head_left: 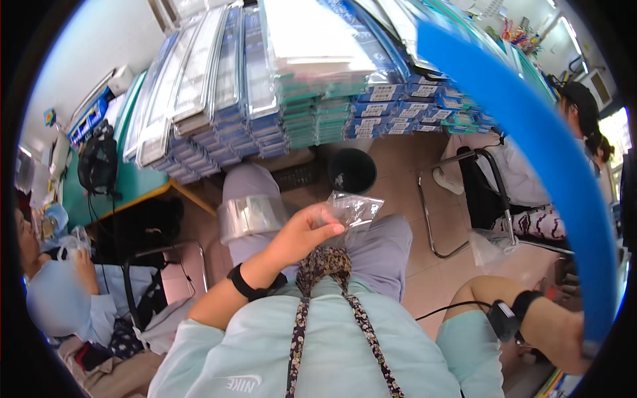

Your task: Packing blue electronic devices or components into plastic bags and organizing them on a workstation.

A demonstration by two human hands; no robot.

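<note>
My left hand (306, 229) is raised over my lap, fingers pinched on the edge of a small clear plastic bag (356, 209); the bag hangs just beyond the fingertips, above my grey trouser leg. A black band sits on that wrist. On my left thigh rests a flat silvery packet (251, 216), just beside the forearm and not touched by it. My right hand (572, 345) is at the lower right edge, next to the lower end of a long blue curved strip (531, 126) that sweeps up to the top of the view; contact is at the rim of the picture, so I cannot tell whether the hand is clenched on it. A black device is strapped to that wrist. Ahead, a bench (133, 182) with a green top carries slanted stacks of flat packaged strips (252, 86). A black round bin (352, 170) stands on the floor beyond my knees. One seated person is at far left, another at right.
</note>
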